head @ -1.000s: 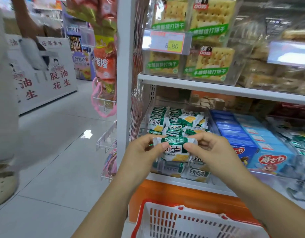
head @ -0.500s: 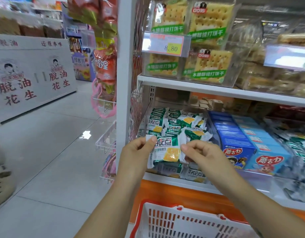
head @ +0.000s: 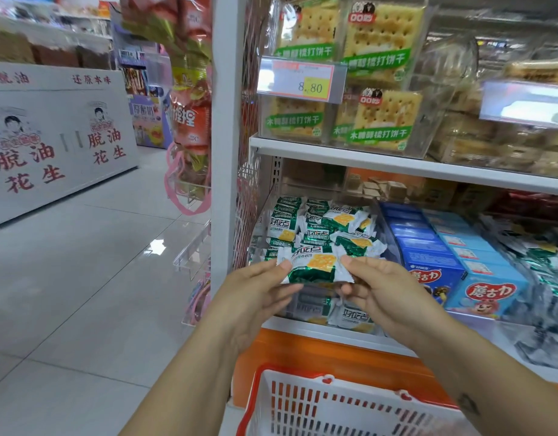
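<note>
Green-and-white biscuit packet (head: 313, 266), marked 好吃点, at frame centre, pinched at its ends by left hand (head: 255, 297) and right hand (head: 386, 294), before a shelf bin (head: 321, 228) of like packets. Price tag (head: 299, 81) above reads 8.80. Blue boxes (head: 488, 291) right read 蘑古力. White basket (head: 350, 404) below.

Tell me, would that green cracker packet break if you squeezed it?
Probably, yes: the green cracker packet pictures a square cracker, which likely snaps easily. It seems light, since the left hand and right hand hold it up by fingertip pinches at its ends. The shiny crinkled wrapper could be a bit slippery.
</note>
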Available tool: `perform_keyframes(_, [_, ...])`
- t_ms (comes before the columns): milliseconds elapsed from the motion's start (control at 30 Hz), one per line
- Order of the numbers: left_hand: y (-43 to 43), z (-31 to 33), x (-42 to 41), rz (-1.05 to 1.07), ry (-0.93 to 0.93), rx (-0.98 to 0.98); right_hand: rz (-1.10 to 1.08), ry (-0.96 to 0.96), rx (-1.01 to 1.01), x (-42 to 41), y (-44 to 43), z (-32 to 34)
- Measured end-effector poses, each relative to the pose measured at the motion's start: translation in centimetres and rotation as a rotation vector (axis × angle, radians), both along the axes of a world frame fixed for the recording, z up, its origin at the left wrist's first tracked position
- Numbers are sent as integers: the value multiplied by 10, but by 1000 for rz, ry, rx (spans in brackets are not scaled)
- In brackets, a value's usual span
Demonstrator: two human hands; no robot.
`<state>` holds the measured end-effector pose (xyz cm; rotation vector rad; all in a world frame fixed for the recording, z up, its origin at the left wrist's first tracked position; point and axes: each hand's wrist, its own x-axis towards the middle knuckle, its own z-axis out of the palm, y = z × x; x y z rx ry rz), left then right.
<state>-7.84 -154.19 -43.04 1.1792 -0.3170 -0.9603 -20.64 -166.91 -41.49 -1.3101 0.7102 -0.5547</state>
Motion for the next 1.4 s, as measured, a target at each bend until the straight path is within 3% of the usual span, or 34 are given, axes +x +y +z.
perform_keyframes(233, [0,0,2,14,48,13,21,7,56,2,-3,-3])
perform_keyframes(433, [1,-3,5,63,-404,148,15,113,-273,-6,-2,4])
perform_keyframes(700, [-2,3,-2,-28,-325,46,3,53,-259,-9,-1,11])
perform_keyframes(933, [-3,-1,-4,71,-462,52,4,108,-412,-11,3,4])
perform_keyframes(1100, [-3,-1,-3,53,-532,-62,10,71,-387,-12,2,-8])
perform_keyframes(1400, [-7,-9,-7,20,-715,18,-6,48,-395,-14,2,-15])
